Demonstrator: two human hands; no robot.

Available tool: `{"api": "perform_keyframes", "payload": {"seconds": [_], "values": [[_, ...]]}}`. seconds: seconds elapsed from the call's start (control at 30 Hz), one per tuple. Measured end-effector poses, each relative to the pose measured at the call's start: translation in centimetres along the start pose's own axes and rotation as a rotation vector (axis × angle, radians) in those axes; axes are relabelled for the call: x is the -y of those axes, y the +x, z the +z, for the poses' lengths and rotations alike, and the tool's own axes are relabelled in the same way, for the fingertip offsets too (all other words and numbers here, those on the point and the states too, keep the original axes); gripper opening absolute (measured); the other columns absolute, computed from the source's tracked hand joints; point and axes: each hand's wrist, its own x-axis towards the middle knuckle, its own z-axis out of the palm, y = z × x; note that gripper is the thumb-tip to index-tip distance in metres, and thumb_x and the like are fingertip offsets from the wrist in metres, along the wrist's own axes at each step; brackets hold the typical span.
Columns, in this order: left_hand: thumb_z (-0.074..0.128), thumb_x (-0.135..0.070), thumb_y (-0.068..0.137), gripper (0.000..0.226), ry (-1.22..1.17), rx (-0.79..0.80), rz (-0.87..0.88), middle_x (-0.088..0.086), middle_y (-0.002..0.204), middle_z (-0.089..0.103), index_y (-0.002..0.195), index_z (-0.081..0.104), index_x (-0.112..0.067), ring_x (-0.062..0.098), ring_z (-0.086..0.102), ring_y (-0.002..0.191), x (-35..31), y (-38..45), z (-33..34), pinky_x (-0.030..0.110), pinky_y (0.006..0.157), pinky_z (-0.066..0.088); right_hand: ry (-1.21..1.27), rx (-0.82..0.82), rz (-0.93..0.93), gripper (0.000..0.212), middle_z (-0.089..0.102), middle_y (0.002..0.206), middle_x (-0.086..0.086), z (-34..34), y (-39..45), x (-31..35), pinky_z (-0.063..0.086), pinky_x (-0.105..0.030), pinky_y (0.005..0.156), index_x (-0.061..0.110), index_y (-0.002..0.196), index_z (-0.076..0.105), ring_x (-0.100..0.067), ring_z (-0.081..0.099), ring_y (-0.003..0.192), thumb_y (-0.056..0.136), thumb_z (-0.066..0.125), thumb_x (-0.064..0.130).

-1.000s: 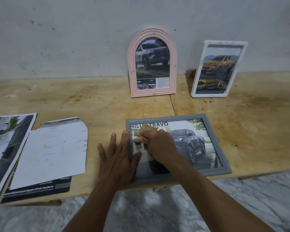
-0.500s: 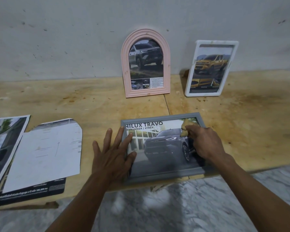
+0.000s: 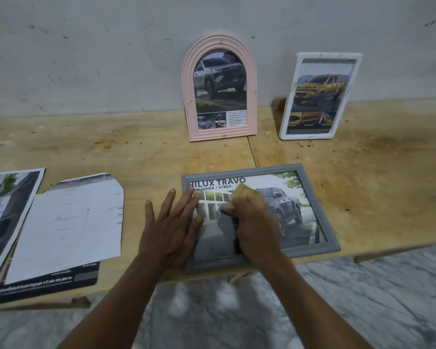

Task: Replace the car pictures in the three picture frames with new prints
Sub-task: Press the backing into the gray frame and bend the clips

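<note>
A grey rectangular frame (image 3: 320,205) lies flat at the wooden bench's front edge, showing a dark pickup print headed "HILUX TRAVO". My left hand (image 3: 171,222) lies flat with spread fingers on the frame's left border and the bench beside it. My right hand (image 3: 254,222) grips a tan cloth (image 3: 239,197) and presses it on the glass over the middle of the print. A pink arched frame (image 3: 219,133) with a silver truck print and a white frame (image 3: 287,117) with a yellow truck print lean upright against the wall behind.
Loose prints lie at the bench's left: a white sheet face down (image 3: 68,222) on a dark-bordered print (image 3: 48,280), and a large print (image 3: 3,212) at the far left edge. The wooden bench (image 3: 375,177) meets a grey wall. Marble floor (image 3: 237,311) lies below.
My right hand with the cloth went from the glass's upper left to its upper right, then back to the middle. My left hand has stayed flat on the frame's left edge.
</note>
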Motion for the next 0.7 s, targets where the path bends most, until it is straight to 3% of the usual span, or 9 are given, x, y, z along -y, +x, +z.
{"api": "perform_keyframes", "payload": {"seconds": [0.07,0.2,0.3,0.5,0.57,0.6,0.7], "values": [[-0.022,-0.067,0.085,0.084,0.009,0.006,0.0,-0.019,0.163,-0.004,0.155,0.011,-0.035,0.017,-0.006,0.152,0.0,0.0,0.1,0.064,0.116,0.005,0.026,0.042,-0.026,0.014,0.058,0.103,0.003,1.6,-0.6,1.3,0.041,-0.027,0.061,0.027,0.099,0.06,-0.022,0.06,0.087,0.089,0.056,0.02],[-0.028,-0.066,0.082,0.087,0.009,0.008,0.013,-0.018,0.162,-0.008,0.156,0.007,-0.036,0.018,-0.008,0.152,0.1,0.1,0.2,0.065,0.116,0.003,0.077,0.113,-0.075,0.038,0.057,0.114,0.007,3.4,-1.8,2.6,0.055,-0.034,0.071,0.033,0.108,0.056,-0.022,0.062,0.097,0.083,0.061,0.005],[-0.03,-0.063,0.082,0.085,0.039,0.019,0.029,-0.018,0.161,-0.012,0.155,0.002,-0.037,0.02,-0.009,0.152,0.5,0.1,0.4,0.065,0.115,0.004,0.148,0.131,-0.123,0.044,0.06,0.117,0.007,3.3,-2.2,3.0,0.056,-0.036,0.077,0.033,0.118,0.057,-0.023,0.063,0.098,0.085,0.058,0.004],[-0.02,-0.059,0.09,0.071,0.021,0.005,-0.001,-0.022,0.161,-0.01,0.154,0.002,-0.04,0.015,-0.009,0.151,0.2,0.0,0.3,0.063,0.117,0.005,0.04,0.126,-0.298,0.03,0.065,0.119,0.009,0.8,-2.6,0.6,0.057,-0.032,0.063,0.029,0.113,0.065,-0.02,0.067,0.094,0.085,0.063,0.018],[-0.015,-0.06,0.09,0.071,-0.003,0.002,-0.018,-0.023,0.161,-0.009,0.154,0.006,-0.04,0.014,-0.01,0.151,-0.1,0.0,0.1,0.062,0.118,0.004,-0.006,0.088,-0.299,0.027,0.069,0.115,0.008,-0.8,-2.5,-1.1,0.059,-0.034,0.058,0.028,0.106,0.07,-0.019,0.07,0.091,0.084,0.055,0.021],[-0.012,-0.06,0.09,0.071,-0.012,0.001,-0.023,-0.023,0.161,-0.007,0.154,0.008,-0.04,0.014,-0.009,0.151,-0.2,0.0,0.0,0.062,0.118,0.004,-0.031,0.078,-0.284,0.029,0.07,0.113,0.009,-1.7,-2.4,-2.0,0.059,-0.035,0.055,0.027,0.104,0.071,-0.02,0.071,0.087,0.083,0.053,0.019],[-0.011,-0.062,0.089,0.072,-0.013,0.007,-0.029,-0.022,0.162,-0.005,0.154,0.009,-0.04,0.015,-0.008,0.151,-0.3,-0.1,-0.1,0.061,0.118,0.003,-0.114,0.093,-0.169,0.041,0.072,0.107,0.005,-4.4,-1.9,-4.6,0.058,-0.04,0.053,0.023,0.102,0.073,-0.027,0.071,0.077,0.068,0.072,0.001]]}}
